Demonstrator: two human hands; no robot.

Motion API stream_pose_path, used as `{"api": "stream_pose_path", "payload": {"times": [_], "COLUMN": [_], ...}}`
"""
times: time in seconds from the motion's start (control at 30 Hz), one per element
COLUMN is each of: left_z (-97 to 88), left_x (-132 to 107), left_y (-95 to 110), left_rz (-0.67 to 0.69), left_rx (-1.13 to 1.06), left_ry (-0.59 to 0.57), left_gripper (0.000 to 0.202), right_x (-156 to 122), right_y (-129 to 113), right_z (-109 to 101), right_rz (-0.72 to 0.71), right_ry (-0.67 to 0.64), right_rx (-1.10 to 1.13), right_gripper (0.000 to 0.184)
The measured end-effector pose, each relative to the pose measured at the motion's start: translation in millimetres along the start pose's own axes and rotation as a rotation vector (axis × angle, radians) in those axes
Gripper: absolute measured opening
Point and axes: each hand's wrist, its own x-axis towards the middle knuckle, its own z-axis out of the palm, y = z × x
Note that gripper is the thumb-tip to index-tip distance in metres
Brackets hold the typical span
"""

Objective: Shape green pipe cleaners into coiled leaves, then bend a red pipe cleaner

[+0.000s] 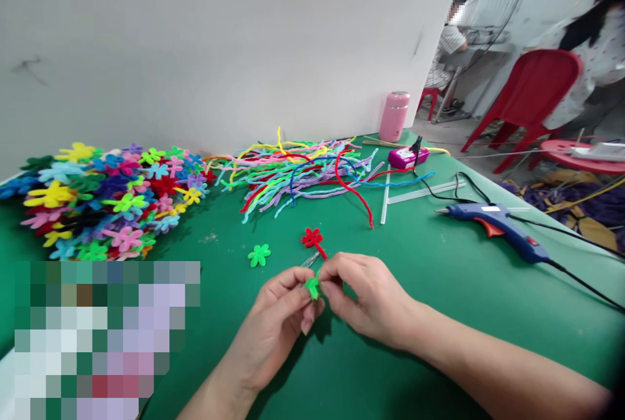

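Low over the table's front middle, a small green pipe-cleaner flower (312, 287) is pinched between both hands. My left hand (278, 322) grips it from the left with thumb and fingers closed. The fingertips of my right hand (364, 293) press together at its right side. Just beyond the hands lies a red pipe-cleaner flower (312, 237) with a short red stem. A pointed, shiny tool (310, 260) beside that stem is partly covered by my fingers. Left of it a second green flower (258, 255) rests flat on the table.
A heap of colourful pipe-cleaner flowers (122, 192) covers the left. Loose pipe cleaners (303, 176) spread along the wall. A blue glue gun (498, 224), glue sticks (424, 193), a purple box (408, 157) and a pink flask (394, 116) stand or lie right. People sit beyond.
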Motion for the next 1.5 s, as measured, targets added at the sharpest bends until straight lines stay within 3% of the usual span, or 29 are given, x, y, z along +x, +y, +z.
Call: {"api": "stream_pose_path", "payload": {"times": [0.1,0.2,0.37,0.5,0.83,1.1,1.3,1.5], "left_z": [1.6,2.9,2.5,3.2,8.5,7.4,7.0,5.5], "left_x": [-1,-2,-3,-4,-10,-14,-14,-14], "left_y": [-1,-3,-4,-5,-9,-11,-9,-8], "left_rz": [0.031,0.106,0.212,0.349,0.628,0.762,0.756,0.707], "left_rx": [0.075,0.234,0.482,0.699,1.096,1.178,1.144,1.057], "left_ry": [0.070,0.134,0.165,0.165,0.314,0.349,0.406,0.384], "left_gripper": [0.009,0.010,0.007,0.003,0.007,0.006,0.010,0.013], "right_x": [-1,-2,-3,-2,-1,-1,-1,2], "right_y": [3,6,7,4,-1,0,-1,5], "right_z": [0,-2,-6,-6,0,4,4,5], "right_rz": [-0.002,-0.094,-0.199,-0.195,-0.120,-0.019,0.118,-0.072], "right_ry": [0.003,0.010,-0.053,-0.080,-0.046,-0.029,-0.085,-0.066], "right_rx": [-0.006,-0.105,-0.289,-0.356,-0.405,-0.094,0.095,-0.112], "right_gripper": [0.010,0.011,0.012,0.012,0.011,0.012,0.014,0.016]}}
